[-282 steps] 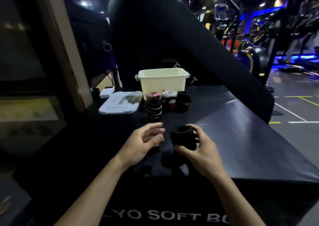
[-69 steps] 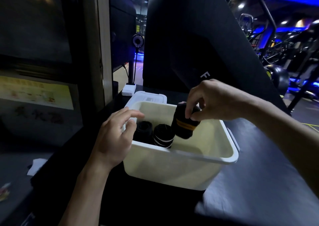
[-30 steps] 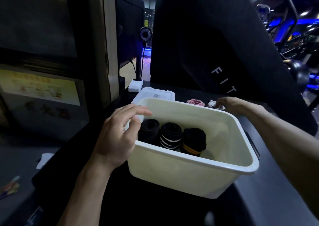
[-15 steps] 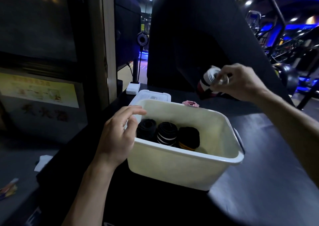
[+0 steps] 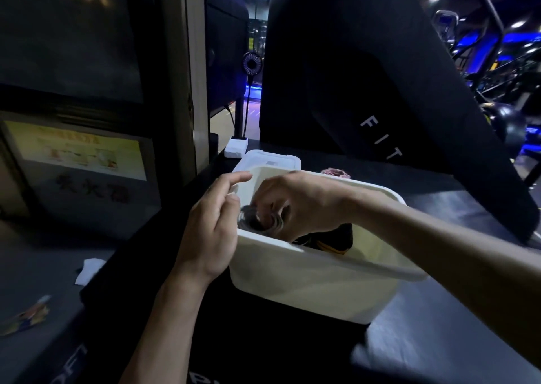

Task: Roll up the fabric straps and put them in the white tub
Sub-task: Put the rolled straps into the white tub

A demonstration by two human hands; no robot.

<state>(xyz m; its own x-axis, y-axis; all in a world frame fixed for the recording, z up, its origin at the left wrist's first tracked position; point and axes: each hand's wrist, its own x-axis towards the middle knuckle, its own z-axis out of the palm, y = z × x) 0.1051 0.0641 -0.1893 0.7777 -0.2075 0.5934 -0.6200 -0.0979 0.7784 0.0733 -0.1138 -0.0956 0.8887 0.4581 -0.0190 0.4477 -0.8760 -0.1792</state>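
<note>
Right hand (image 5: 295,205) reaches down inside the white plastic tub (image 5: 316,284), fingers curled round a blurred, pale rolled fabric strap (image 5: 260,222) at the tub's left end. Left hand (image 5: 210,231) rests against the tub's near-left corner with fingers relaxed, holding nothing, apparently steadying it. The step in hand looks like the placing of this roll; the next move calls for letting go and fetching the pink rolled strap (image 5: 335,172), which sits on the dark padded counter (image 5: 439,319) just behind the far rim. Counted: one tub, one roll in the grip, one dark roll with a yellow stripe (image 5: 328,240) showing inside, one pink roll outside. Others may lie hidden under the hand.
</note>
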